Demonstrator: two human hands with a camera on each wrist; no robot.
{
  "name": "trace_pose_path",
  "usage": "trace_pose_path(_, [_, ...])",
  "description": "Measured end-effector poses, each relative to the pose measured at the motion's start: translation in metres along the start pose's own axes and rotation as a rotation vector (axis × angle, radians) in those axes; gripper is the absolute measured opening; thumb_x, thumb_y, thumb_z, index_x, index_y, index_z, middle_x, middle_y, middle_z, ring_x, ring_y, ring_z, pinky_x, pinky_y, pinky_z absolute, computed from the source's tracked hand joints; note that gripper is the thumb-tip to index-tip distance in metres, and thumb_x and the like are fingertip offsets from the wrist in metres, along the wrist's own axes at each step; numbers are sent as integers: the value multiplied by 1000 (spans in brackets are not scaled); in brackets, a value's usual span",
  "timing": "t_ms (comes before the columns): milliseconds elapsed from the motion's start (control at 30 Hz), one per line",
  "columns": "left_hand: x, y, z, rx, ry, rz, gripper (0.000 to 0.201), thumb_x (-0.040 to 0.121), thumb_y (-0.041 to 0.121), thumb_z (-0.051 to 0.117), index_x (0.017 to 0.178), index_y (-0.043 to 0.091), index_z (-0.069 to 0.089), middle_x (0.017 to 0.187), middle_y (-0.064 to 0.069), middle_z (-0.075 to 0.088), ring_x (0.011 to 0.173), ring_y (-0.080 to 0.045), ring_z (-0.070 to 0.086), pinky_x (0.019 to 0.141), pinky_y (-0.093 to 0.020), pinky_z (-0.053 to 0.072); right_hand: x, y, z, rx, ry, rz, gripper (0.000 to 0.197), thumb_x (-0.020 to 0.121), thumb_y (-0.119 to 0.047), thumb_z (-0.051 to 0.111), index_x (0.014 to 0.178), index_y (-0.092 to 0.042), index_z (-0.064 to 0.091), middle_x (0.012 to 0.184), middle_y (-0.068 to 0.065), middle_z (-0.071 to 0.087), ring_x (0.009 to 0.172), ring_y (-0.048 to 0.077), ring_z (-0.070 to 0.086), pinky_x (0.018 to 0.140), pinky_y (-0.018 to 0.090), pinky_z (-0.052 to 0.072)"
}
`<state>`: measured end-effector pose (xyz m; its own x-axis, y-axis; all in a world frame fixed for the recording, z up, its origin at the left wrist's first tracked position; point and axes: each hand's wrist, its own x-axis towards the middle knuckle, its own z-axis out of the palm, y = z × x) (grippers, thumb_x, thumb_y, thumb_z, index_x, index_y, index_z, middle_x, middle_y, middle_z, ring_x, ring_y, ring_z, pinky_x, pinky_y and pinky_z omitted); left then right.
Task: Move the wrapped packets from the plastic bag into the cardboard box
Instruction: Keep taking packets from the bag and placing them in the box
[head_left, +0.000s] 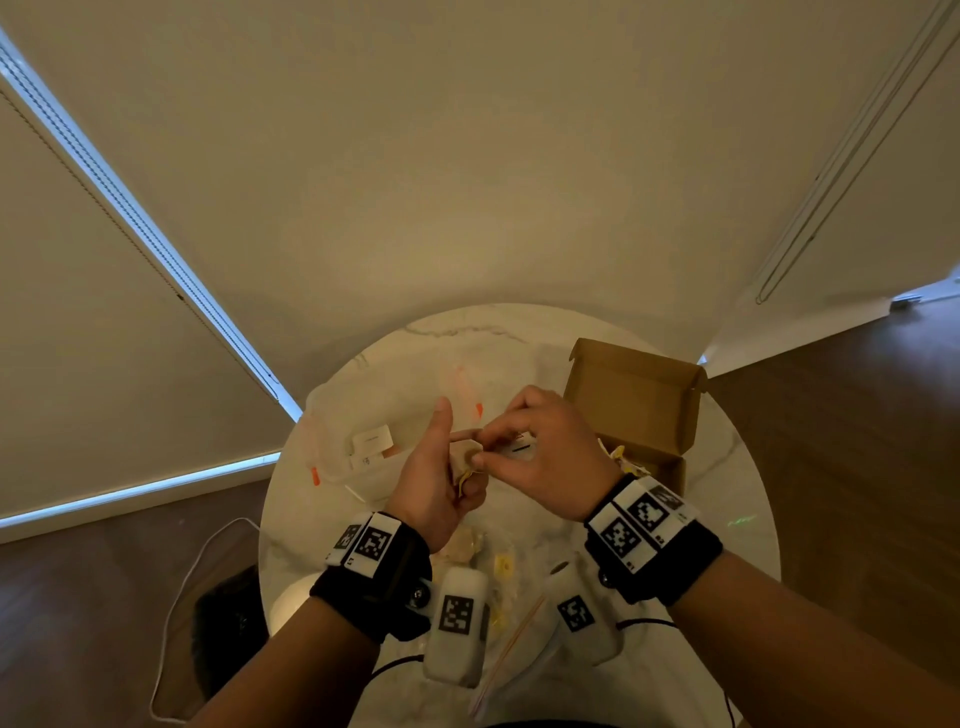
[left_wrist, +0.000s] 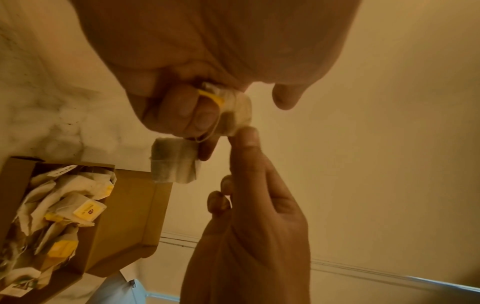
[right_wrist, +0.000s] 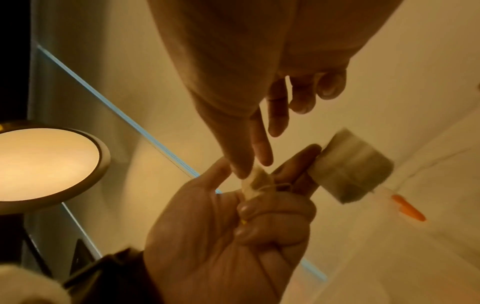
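Observation:
Above the round marble table (head_left: 727, 467), my left hand (head_left: 457, 470) grips a small pale tea-bag packet (head_left: 466, 457) with a yellow tag in its curled fingers. My right hand (head_left: 480, 451) pinches the same packet between thumb and forefinger. In the left wrist view a second packet (left_wrist: 174, 162) dangles by a string below the left hand's fingers (left_wrist: 182, 109), and it shows again as a blurred packet (right_wrist: 353, 168) in the right wrist view. The open cardboard box (head_left: 634, 395) stands to the right and holds several packets (left_wrist: 67, 207). A clear plastic bag (head_left: 501, 587) with more packets lies under my wrists.
Another clear bag (head_left: 358, 447) with orange tabs and white labels lies on the table's left side. A lit round lamp (right_wrist: 46, 164) shows in the right wrist view. A white cable (head_left: 171, 597) runs over the wooden floor at the left.

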<state>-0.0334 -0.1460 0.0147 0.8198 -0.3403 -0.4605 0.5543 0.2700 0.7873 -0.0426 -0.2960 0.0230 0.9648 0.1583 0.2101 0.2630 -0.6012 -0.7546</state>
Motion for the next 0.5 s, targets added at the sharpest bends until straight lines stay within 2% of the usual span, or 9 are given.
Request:
trace_pose_path(67, [-1,0,2,18,-6,19,72,87,67,34,100,3,64,57,-1,44,45,-11,36,47,-23,27,2,-2,2,27,-9,14,7,74,-24,80,80,-24,76,83,-6,55,80,8,53,71,17,40])
trace_pose_path(133, [-1,0,1,42,1,66,72,93,61,31,101,0,65,60,-4,49,50,-12,39,49,-23,33,2,-4,0,109,-18,29,6,75,-19,78,77,-23,74,80,-7,62,74,6,58,69,18,46])
trace_pose_path(200, [0,-1,-2,88,26,121,71,96,57,30,103,-3,66,72,-10,62,58,-17,48,54,-27,41,1,-7,-4,203,-39,28,4,78,-15,76,78,-18,73,77,-6,69,72,8,65,68,23,53])
trace_pose_path(267, [1,-1,-10,229,111,153,65,100,53,27,101,7,73,89,-10,73,75,-22,63,67,-31,47,-1,-9,-12,315,-41,49,4,79,-9,75,80,-11,72,75,-2,72,69,10,68,68,25,56])
trace_pose_path(333, [1,3,-18,414,216,212,55,102,47,30,95,21,77,94,1,76,87,-13,66,76,-32,46,-2,-10,-21,381,-14,77,4,79,-6,75,81,-9,72,72,0,71,66,10,66,66,23,54])
trace_pose_path(433, [4,11,-29,602,328,375,26,96,32,55,84,27,78,85,13,75,78,9,61,79,-23,43,-1,-9,-33,386,21,112,6,82,-5,73,84,-10,75,75,2,72,67,11,65,65,21,54])
trace_pose_path(500, [6,15,-34,758,373,470,12,85,22,71,78,31,76,81,15,73,81,11,62,81,-15,41,1,-8,-39,351,10,114,10,85,-6,70,88,-12,77,79,4,73,70,16,66,64,19,54])
